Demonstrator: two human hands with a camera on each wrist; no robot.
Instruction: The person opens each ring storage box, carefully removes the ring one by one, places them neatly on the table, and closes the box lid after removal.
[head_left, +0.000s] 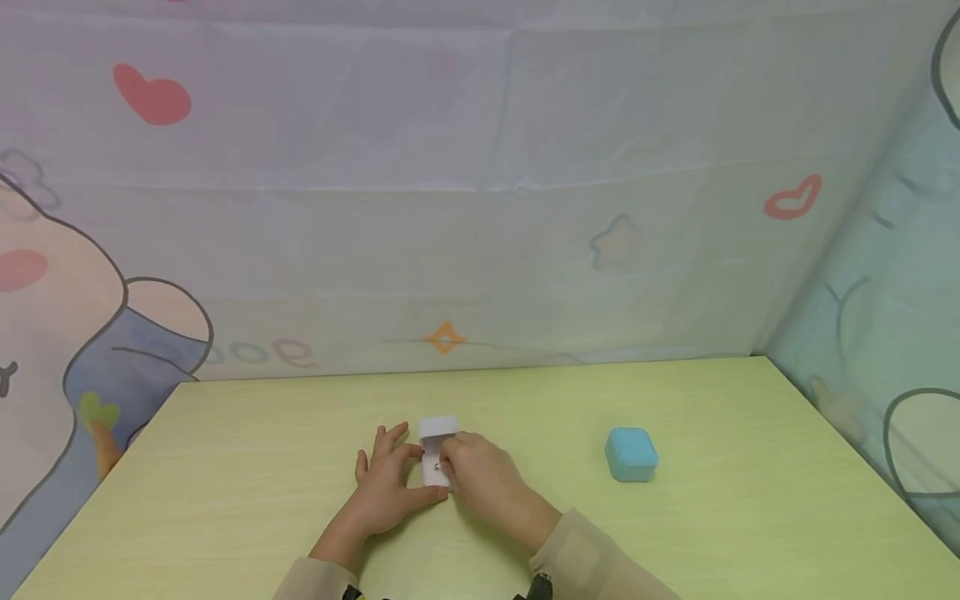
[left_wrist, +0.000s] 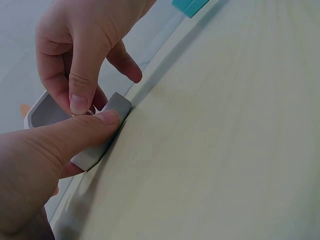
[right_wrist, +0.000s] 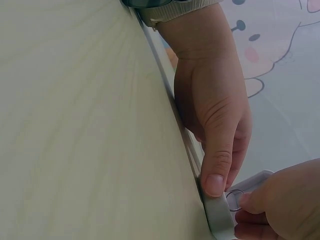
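Observation:
A small white ring box (head_left: 438, 427) stands on the table with its lid raised at the back. My left hand (head_left: 384, 493) grips the box, its thumb along the front and a finger at the left side. Over the box's right part, my right hand (head_left: 486, 477) pinches a thin ring (right_wrist: 234, 200) between thumb and fingers. In the right wrist view the ring stands upright at the cushion; its lower part is hidden. The left wrist view shows the right thumb close over the left thumb, above the box's front wall (left_wrist: 95, 155).
A light blue closed box (head_left: 632, 455) with rounded corners sits to the right on the pale yellow-green table (head_left: 735, 500). Behind the table hangs a cloth (head_left: 480, 250) printed with hearts and cartoon figures, and another printed cloth (head_left: 885, 358) hangs at the right side.

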